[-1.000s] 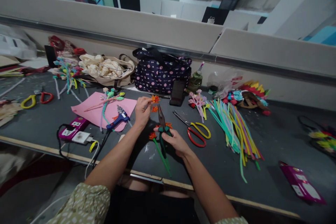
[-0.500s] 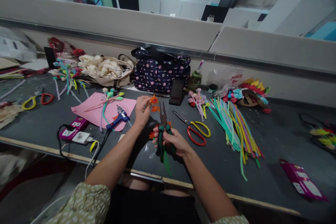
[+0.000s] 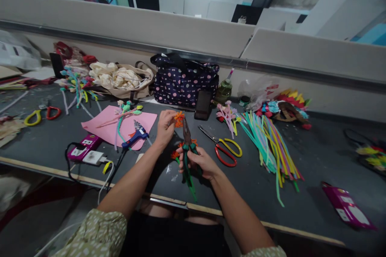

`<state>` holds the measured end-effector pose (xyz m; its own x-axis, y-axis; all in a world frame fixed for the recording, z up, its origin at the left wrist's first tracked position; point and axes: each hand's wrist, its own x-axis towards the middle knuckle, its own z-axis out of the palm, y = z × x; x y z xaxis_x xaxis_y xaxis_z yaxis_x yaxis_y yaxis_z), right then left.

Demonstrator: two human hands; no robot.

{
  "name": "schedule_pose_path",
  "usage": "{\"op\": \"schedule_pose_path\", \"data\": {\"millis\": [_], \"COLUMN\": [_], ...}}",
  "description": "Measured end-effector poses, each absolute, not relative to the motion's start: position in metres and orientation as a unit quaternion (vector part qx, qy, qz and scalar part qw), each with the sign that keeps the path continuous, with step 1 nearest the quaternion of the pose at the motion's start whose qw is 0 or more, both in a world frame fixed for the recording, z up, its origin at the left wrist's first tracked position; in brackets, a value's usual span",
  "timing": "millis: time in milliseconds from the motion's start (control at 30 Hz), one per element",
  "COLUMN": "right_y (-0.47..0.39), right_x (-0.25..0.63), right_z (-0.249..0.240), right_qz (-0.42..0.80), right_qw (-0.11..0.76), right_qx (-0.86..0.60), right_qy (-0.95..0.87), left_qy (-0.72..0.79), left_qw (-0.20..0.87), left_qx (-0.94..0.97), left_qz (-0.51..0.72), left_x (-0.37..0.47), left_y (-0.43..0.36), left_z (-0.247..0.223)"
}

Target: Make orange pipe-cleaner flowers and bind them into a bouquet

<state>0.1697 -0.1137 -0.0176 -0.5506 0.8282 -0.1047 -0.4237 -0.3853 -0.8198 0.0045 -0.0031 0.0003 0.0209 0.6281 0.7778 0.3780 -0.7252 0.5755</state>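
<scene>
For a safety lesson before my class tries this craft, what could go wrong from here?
The pliers in the right hand point close to the left hand, so they might pinch its fingers.

The scissors lie near the right hand; a careless reach could nick it.

The glue gun rests on pink paper; if hot, it may mark it.

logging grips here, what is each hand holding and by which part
Right hand: pliers, by the green handles. Left hand: orange flower, exact spot unclear.
</scene>
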Motion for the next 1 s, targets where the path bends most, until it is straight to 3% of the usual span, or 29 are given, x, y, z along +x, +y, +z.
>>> {"op": "schedule_pose_path", "data": {"millis": [1000], "right_y": [-0.1130], "right_x": [0.1677], "right_z": [-0.0149], "right_qz": [0.722], "right_qw": [0.428], "right_qx": [-0.331], "right_qy": [-0.431], "left_qy": [0.365], "left_qw": [0.095], "left_qx": [0.709], "left_qz": [0.596], "left_x": [0.0025], "left_y": [-0.0084], "left_z": [0.0071]}}
